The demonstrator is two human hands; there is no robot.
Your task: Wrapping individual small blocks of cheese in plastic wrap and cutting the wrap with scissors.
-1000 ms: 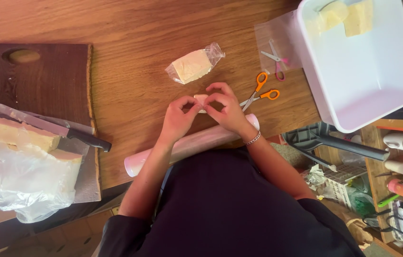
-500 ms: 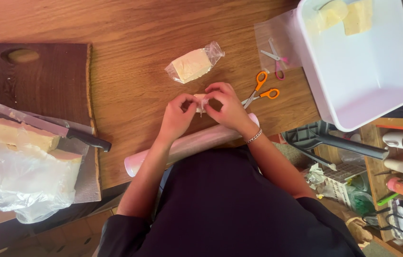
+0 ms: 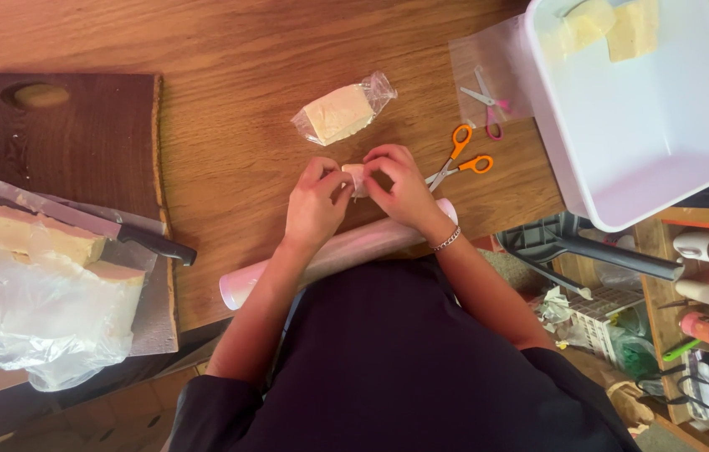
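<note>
Just above the roll of cling film [image 3: 337, 251], which is lying along the near edge of the wooden table [image 3: 229, 100], both hands are closing on one small pale piece of cheese [image 3: 356, 177]. The left hand [image 3: 314, 205] is pinching it from the left side with bent fingers, and the right hand [image 3: 400, 186] is curling over it from the right, so the piece is sitting between the two sets of fingertips, mostly hidden. Whether clear film is already around it I cannot tell.

Beyond the roll, a wedge of cheese wrapped in clear film [image 3: 342, 113] is lying apart from the hands. To the right of the roll's far end, orange-handled scissors [image 3: 459, 159] are resting near the right hand, with small pink-handled scissors in a clear bag [image 3: 488, 96] further off. A white plastic tub [image 3: 664, 167] holding two pale cheese pieces is standing well right of the roll. Left of the roll, a dark cutting board [image 3: 78, 142] is carrying a black-handled knife [image 3: 149, 243] and a big cheese block under loose plastic [image 3: 36, 285].

To handle the small piece well, I judge that the fingertips should be pressing lightly and evenly, keeping any film taut and smoothing folds flat against the cheese rather than squeezing it out of shape.
</note>
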